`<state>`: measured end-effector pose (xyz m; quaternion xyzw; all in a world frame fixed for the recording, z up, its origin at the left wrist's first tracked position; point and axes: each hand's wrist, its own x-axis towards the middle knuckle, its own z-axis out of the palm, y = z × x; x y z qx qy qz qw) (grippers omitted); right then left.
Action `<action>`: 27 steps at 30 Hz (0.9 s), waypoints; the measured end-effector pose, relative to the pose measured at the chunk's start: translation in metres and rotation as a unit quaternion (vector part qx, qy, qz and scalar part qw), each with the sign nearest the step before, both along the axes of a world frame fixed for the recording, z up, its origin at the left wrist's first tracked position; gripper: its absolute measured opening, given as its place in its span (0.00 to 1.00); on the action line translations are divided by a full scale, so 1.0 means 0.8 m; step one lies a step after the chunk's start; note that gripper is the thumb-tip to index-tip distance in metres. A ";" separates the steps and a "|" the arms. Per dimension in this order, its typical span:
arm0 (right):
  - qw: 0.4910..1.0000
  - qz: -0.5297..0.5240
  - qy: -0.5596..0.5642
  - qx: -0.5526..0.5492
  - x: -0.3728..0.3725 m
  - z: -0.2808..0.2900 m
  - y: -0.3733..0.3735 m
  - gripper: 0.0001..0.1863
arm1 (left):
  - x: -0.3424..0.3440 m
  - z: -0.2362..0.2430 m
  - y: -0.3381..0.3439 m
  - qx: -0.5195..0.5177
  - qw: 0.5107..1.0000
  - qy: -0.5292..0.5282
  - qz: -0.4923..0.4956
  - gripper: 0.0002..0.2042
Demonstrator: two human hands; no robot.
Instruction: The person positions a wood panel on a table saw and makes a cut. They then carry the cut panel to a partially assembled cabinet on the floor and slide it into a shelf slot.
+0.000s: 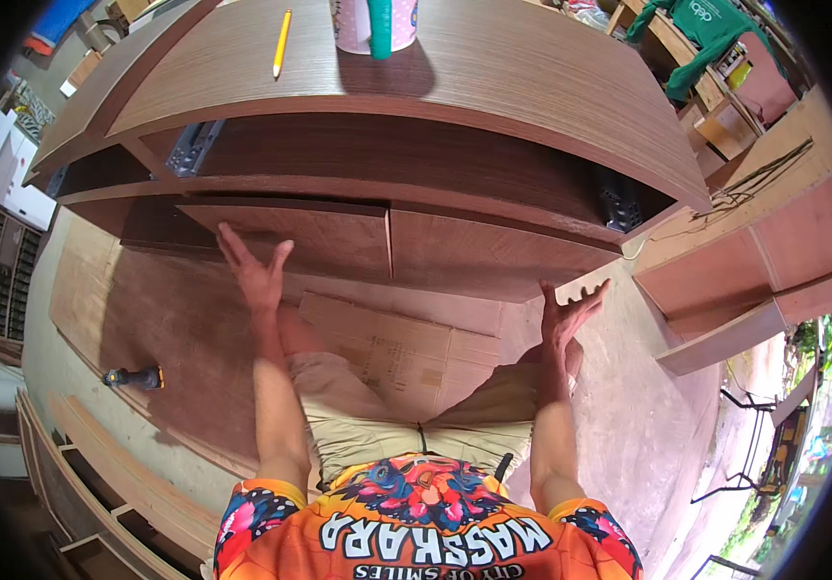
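Observation:
A dark brown wooden cabinet [532,87] stands in front of me, with a long open bay fitted with metal drawer slides [194,145] above two door panels. My left hand [255,269] is open, fingers spread at the face of the left panel [329,242]; whether they touch it I cannot tell. My right hand [569,311] is open, fingers apart, at the lower edge of the right panel [493,253], near its outer corner. A yellow pencil [282,43] and a pink-and-green cup [373,24] are on the cabinet top. Cardboard [387,348] lies between my knees.
A power drill [134,377] lies on the floor at left, beside stacked wooden frames [97,445]. A plywood box [754,300] and dark cables [745,193] are at right, a metal stand [754,454] farther down, and a workbench with green cloth [687,43] at back right.

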<state>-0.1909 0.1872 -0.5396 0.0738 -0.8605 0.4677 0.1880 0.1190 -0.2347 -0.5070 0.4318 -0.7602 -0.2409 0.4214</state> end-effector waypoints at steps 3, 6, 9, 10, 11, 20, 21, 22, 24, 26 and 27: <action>0.994 0.009 0.112 0.017 0.022 0.028 -0.013 0.66 | -0.020 0.017 0.016 -0.013 0.999 0.035 -0.012 0.62; 0.979 0.042 0.198 0.010 0.036 0.075 -0.035 0.55 | -0.028 0.026 0.011 -0.037 0.998 0.045 -0.001 0.62; 0.966 0.080 0.246 -0.022 0.041 0.107 -0.051 0.45 | -0.027 0.040 0.016 -0.057 0.998 0.029 0.014 0.63; 0.963 0.099 0.251 0.010 0.045 0.118 -0.058 0.43 | -0.026 0.050 0.021 -0.061 0.998 0.023 0.019 0.64; 0.959 0.116 0.256 0.043 0.049 0.129 -0.063 0.41 | -0.030 0.058 0.024 -0.099 0.994 0.037 0.042 0.64; 0.890 0.188 0.289 0.300 0.013 0.155 -0.076 0.30 | -0.007 0.139 -0.017 -0.296 0.928 -0.192 -0.119 0.37; 0.888 0.207 0.294 0.287 0.010 0.158 -0.079 0.27 | 0.005 0.145 -0.034 -0.279 0.924 -0.207 -0.161 0.36; 0.876 0.203 0.306 0.314 0.004 0.152 -0.071 0.27 | 0.008 0.147 -0.035 -0.247 0.917 -0.226 -0.215 0.35; 0.852 0.210 0.325 0.353 -0.016 0.148 -0.064 0.27 | 0.001 0.157 -0.047 -0.263 0.900 -0.244 -0.246 0.31; 0.861 0.259 0.276 0.339 -0.006 0.174 -0.062 0.25 | 0.005 0.149 -0.055 -0.219 0.885 -0.278 -0.303 0.29; 0.859 0.279 0.271 0.334 0.002 0.184 -0.066 0.25 | 0.009 0.158 -0.064 -0.214 0.875 -0.297 -0.316 0.28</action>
